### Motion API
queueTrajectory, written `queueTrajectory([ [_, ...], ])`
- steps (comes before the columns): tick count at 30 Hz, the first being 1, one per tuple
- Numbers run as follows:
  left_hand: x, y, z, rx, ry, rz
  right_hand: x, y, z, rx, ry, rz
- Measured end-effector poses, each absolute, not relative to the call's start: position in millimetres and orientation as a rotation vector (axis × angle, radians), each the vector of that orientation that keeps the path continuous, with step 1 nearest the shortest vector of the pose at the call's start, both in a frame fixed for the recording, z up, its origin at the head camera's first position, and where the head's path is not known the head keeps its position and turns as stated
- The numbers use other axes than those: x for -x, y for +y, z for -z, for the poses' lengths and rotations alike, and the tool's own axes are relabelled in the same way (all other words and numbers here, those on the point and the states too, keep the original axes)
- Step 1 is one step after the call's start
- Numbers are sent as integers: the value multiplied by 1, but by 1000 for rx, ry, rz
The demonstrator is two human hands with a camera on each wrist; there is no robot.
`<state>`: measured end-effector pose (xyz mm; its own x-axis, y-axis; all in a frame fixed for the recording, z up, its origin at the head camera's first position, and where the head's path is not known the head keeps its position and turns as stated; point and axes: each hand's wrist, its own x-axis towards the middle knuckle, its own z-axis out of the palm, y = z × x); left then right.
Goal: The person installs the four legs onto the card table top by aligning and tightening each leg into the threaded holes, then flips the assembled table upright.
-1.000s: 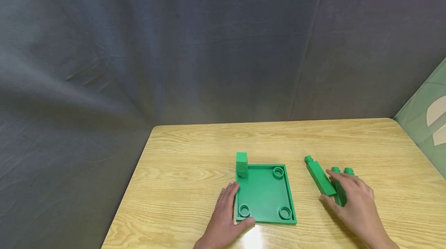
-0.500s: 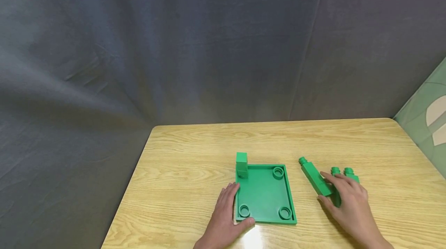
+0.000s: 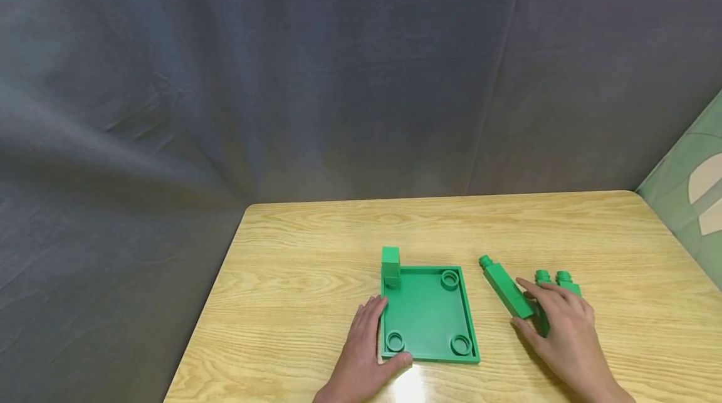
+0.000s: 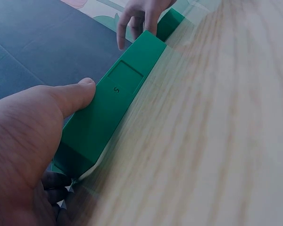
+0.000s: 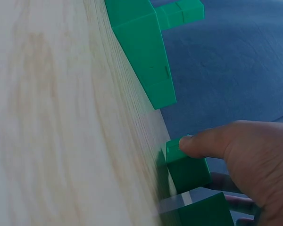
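A green square tabletop [image 3: 429,312] lies with its shallow rim upward, round sockets showing at three corners. At its far-left corner stands a square green leg [image 3: 391,265]. My left hand [image 3: 363,353] grips the near-left corner, fingers along the left side and thumb on the front wall [image 4: 108,99]. To the right, my right hand [image 3: 570,328] holds a loose green leg [image 3: 506,290] by its near end, thumb on one side. That leg slants left, its threaded tip pointing away. Two more legs, one [image 3: 566,284] partly covered, lie under and beyond the right hand.
A light wood table [image 3: 299,265] carries everything. Behind it hangs a dark grey-blue curtain [image 3: 361,77], which also runs along the left side. A pale green patterned cloth [image 3: 699,171] borders the right side.
The right hand has moved slightly left, drawing the held leg away from the other two. The left hand and the tabletop have stayed still.
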<state>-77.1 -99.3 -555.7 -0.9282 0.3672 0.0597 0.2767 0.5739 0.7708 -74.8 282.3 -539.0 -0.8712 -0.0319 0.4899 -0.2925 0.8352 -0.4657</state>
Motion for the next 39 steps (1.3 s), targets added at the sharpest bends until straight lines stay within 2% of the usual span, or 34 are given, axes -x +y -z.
queueTrajectory([
  [21, 77, -99, 556, -533, 2676, -1297, 77, 283, 542, -193, -2521, -628],
  [39, 79, -99, 555, -521, 2637, -1314, 73, 280, 532, -55, -2305, -962],
])
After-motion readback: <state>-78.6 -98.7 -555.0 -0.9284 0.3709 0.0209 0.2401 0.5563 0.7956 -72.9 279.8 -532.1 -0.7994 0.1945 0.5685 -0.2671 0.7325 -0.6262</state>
